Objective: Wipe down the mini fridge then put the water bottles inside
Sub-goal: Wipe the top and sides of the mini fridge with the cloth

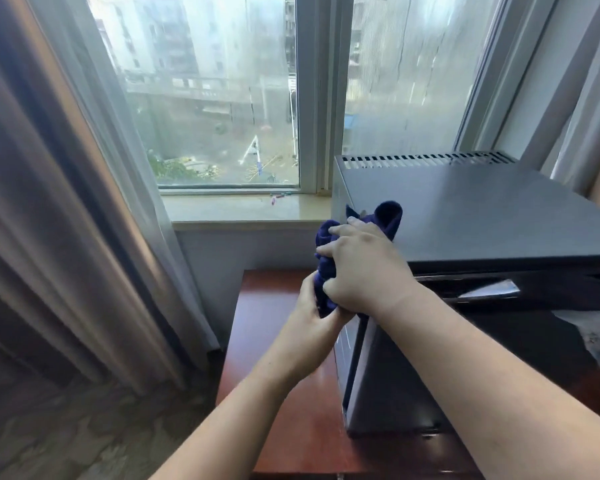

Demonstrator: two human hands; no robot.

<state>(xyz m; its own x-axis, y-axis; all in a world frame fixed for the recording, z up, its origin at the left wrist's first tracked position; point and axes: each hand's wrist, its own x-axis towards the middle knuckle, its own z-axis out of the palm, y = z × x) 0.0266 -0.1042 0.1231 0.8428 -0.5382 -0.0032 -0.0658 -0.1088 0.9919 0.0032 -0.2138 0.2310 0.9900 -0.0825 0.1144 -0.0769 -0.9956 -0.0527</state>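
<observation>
A dark grey mini fridge (pixel 482 216) stands on a reddish wooden table (pixel 278 341), right of centre, with a vent grille along its back edge. A dark blue cloth (pixel 387 216) is bunched at the fridge's front left corner. My right hand (pixel 364 271) grips the cloth from above, fingers curled round it. My left hand (pixel 312 313) holds the cloth's lower end from beneath, just left of the fridge's side. No water bottles are in view.
A window (pixel 222 98) with a pale sill (pixel 243 209) lies behind the table. Sheer and brown curtains (pixel 66 220) hang at the left, more curtain at the far right. Small items lie on the sill. Patterned carpet (pixel 66 438) shows lower left.
</observation>
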